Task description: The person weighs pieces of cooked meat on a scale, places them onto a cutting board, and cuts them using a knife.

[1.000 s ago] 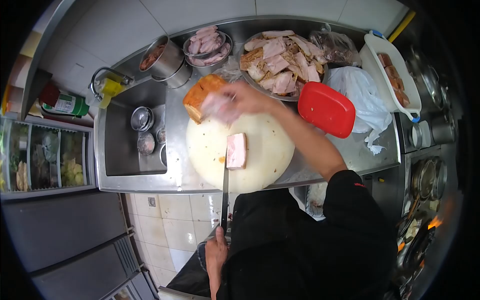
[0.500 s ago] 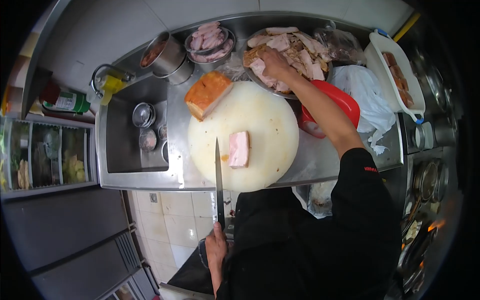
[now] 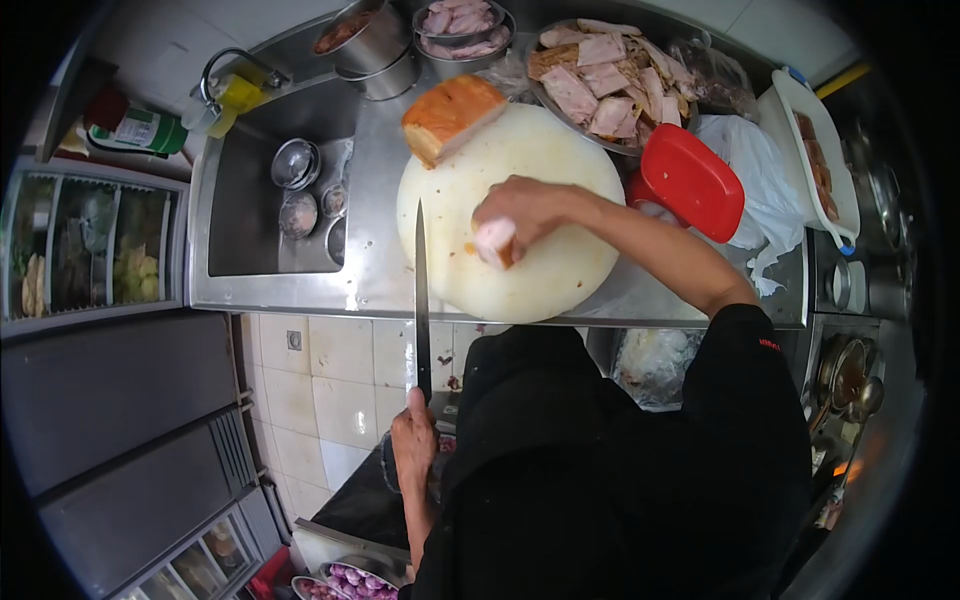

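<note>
In my left hand (image 3: 414,440) is the handle of a long knife (image 3: 422,290), its blade reaching forward over the left edge of the round white cutting board (image 3: 560,285). My right hand (image 3: 525,215) is closed on a small block of pork (image 3: 493,243) above the board's middle; its fingers partly hide the block. A larger block of pork with an orange-brown skin (image 3: 455,115) rests at the board's far left edge. Behind the board stands a wide metal bowl (image 3: 545,100) heaped with pork slices (image 3: 605,85).
A steel sink (image 3: 235,230) holding small bowls is at left. Metal pots (image 3: 375,75) and bowls of pale meat (image 3: 460,25) stand at the back. A red plastic container (image 3: 700,185), white plastic bag (image 3: 765,175) and white tub (image 3: 835,200) line the right side.
My right hand has come back from the bowl of slices and taken hold of the small pork block on the board. The knife stays in my left hand. The view has shifted.
</note>
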Demonstrator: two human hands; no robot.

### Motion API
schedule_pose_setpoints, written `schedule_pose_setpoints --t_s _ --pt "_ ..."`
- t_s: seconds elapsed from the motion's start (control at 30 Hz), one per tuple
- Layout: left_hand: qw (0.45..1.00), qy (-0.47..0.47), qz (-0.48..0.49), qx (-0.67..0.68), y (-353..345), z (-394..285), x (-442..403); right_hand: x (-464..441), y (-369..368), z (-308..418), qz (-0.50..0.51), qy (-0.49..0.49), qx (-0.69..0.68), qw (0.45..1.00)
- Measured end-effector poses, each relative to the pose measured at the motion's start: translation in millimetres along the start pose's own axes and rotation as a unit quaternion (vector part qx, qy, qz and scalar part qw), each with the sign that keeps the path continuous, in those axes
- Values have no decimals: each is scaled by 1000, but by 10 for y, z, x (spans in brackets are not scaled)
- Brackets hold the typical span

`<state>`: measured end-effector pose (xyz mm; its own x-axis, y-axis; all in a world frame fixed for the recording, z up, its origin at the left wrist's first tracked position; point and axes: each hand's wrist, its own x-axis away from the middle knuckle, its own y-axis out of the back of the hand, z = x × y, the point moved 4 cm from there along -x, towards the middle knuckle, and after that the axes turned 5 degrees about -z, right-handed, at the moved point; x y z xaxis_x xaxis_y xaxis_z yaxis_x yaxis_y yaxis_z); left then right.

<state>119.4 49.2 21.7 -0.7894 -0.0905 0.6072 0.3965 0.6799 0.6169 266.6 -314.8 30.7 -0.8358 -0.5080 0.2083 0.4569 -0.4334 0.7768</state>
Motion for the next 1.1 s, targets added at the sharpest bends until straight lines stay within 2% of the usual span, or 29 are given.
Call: schedule_pose_setpoints --t_s 0.1,0.13,0.23,0.33,0.43,0.47,0.57,0.63,0.7,0.9,0.97,1.1 --pt "1000 -24 -8 14 63 53 -16 34 39 -346 -76 -234 -140 959" --pt "999 -26 -12 27 69 66 -18 19 -105 -451 -168 -143 -25 975" --pt "996 2 6 85 90 90 -4 232 -80 -8 -229 -168 83 955" --pt "993 4 17 113 131 -15 55 140 -253 -178 -236 -230 77 941" --pt "993 -30 17 113 151 -30 -34 348 -88 12 -242 -250 58 936" --pt "993 -39 16 113 153 14 -70 487 23 56 -276 -246 74 926" --pt "991 -62 9 115 189 125 -216 1119 505 141 -325 -317 64 889" --pt "993 -51 14 110 260 -16 -138 1566 659 -122 -412 -337 152 833" --pt "992 -57 30 109 317 -38 -145 1958 825 -270 -392 -423 157 802" --pt "990 -81 56 105 408 -6 -245 2522 710 -656 -347 -487 93 796" --pt "988 -95 64 106 388 21 -266 2582 643 -987 -350 -484 89 797" --pt "988 -103 65 93 380 145 -279 2583 598 -941 -325 -505 107 792"
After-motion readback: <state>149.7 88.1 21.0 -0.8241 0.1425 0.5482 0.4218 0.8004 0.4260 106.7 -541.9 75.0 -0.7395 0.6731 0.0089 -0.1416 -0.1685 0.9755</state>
